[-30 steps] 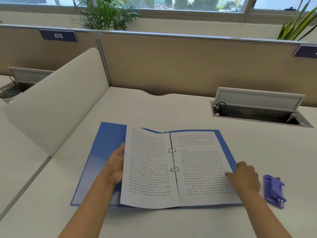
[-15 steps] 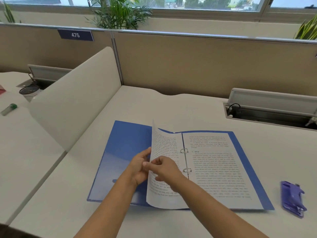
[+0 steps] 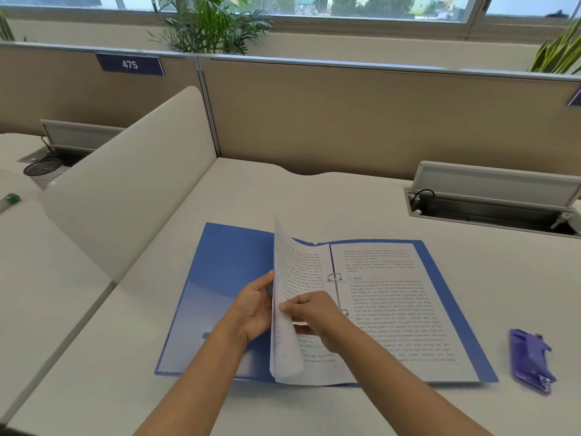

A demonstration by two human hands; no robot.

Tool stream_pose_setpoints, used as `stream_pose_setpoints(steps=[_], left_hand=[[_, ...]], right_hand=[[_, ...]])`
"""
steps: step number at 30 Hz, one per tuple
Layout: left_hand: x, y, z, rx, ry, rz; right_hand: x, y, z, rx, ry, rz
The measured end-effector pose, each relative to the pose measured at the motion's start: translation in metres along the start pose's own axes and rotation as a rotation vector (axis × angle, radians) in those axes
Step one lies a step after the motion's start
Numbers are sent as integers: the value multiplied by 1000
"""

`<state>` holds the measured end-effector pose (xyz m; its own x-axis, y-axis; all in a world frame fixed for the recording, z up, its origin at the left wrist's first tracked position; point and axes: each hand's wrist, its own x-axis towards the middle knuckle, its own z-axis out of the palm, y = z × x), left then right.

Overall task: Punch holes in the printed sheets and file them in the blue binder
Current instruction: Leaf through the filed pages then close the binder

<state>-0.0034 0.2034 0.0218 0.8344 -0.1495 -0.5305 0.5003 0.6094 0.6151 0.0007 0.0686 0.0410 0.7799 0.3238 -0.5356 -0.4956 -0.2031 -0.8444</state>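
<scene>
The blue binder (image 3: 226,278) lies open at the centre of the frame on the desk (image 3: 361,196), printed sheets (image 3: 386,309) threaded on its rings (image 3: 334,276); my left hand (image 3: 253,309) backs the raised leaves with straight fingers, while my right hand (image 3: 309,313) pinches their edge between thumb and fingers; I judge the risk is tearing at the punched holes if I pull the curl sideways against the rings, or several leaves slipping over together; the lower ring is half hidden behind my right wrist, the print is too small to read, and the purple hole punch (image 3: 531,360) at lower right is blurred.
</scene>
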Motion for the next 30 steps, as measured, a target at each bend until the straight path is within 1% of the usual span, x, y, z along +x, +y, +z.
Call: stream_pose_setpoints(steps=[5, 8, 12, 16, 21, 24, 30], left_hand=[[2, 0, -4, 32, -29, 11], [4, 1, -10, 25, -73, 19], [7, 3, -16, -25, -111, 10], [8, 6, -22, -57, -90, 4], [11, 5, -22, -54, -54, -11], [12, 3, -19, -38, -50, 7], [11, 1, -8, -27, -30, 32]], right_hand=[[-1, -3, -21, -157, 193, -12], [-11, -10, -47, -195, 284, -47], [-31, -18, -101, -194, 406, -59], [-53, -19, -158, -170, 517, -70], [-63, 2, -214, -251, 658, -22], [-55, 21, -235, -305, 709, 50], [-33, 56, -246, -462, 710, 151]])
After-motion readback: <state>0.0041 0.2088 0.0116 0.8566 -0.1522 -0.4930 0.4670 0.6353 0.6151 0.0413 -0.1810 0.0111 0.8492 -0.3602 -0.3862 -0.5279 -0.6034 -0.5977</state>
